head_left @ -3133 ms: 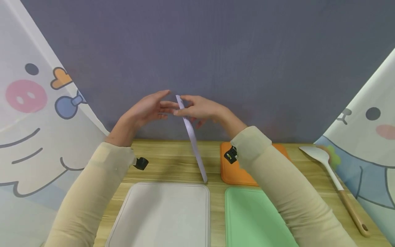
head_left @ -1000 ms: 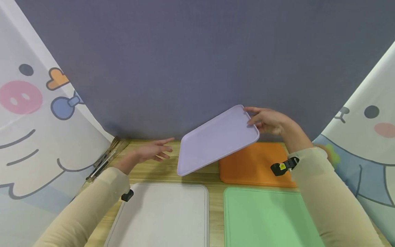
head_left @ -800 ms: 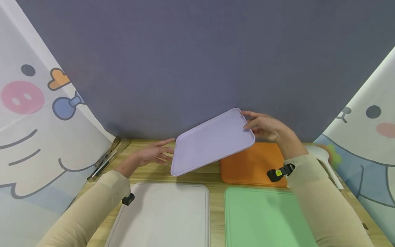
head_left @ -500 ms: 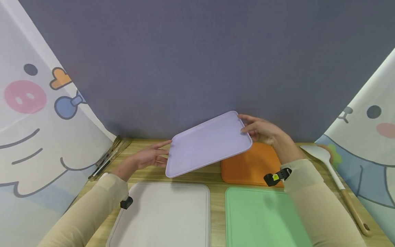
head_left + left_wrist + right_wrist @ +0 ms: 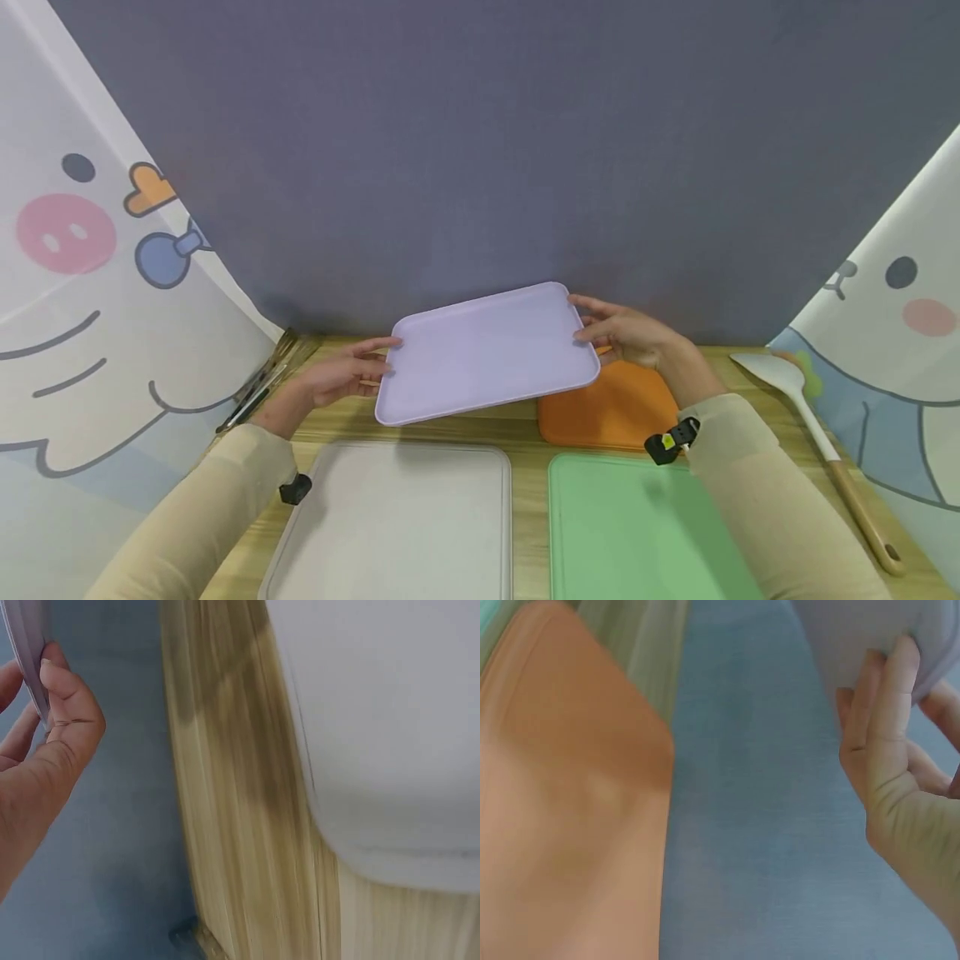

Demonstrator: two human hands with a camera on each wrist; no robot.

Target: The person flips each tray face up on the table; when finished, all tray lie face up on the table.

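A lavender rectangular tray [image 5: 487, 354] is held in the air over the back of the wooden table, its right side higher than its left. My left hand [image 5: 348, 375] grips its left short edge; the left wrist view shows the thumb on one face of the rim and fingers on the other. At the right short edge, my right hand [image 5: 630, 333] pinches the rim, thumb on the upper face. From below in the right wrist view, several fingers [image 5: 889, 697] press the tray's underside. The tray partly covers an orange tray [image 5: 607, 417] lying on the table.
A white tray [image 5: 397, 517] and a green tray [image 5: 630, 517] lie side by side in front. Along the right edge is a white-headed cooking utensil with a wooden handle [image 5: 855, 500]. Thin metal utensils [image 5: 258, 392] lie at the back left. A grey-blue cloth wall [image 5: 480, 150] rises behind.
The lavender tray has turned from edge-on to face-up, then moved left and tilted less. My left hand, apart from it a second ago, has taken hold of its left edge.
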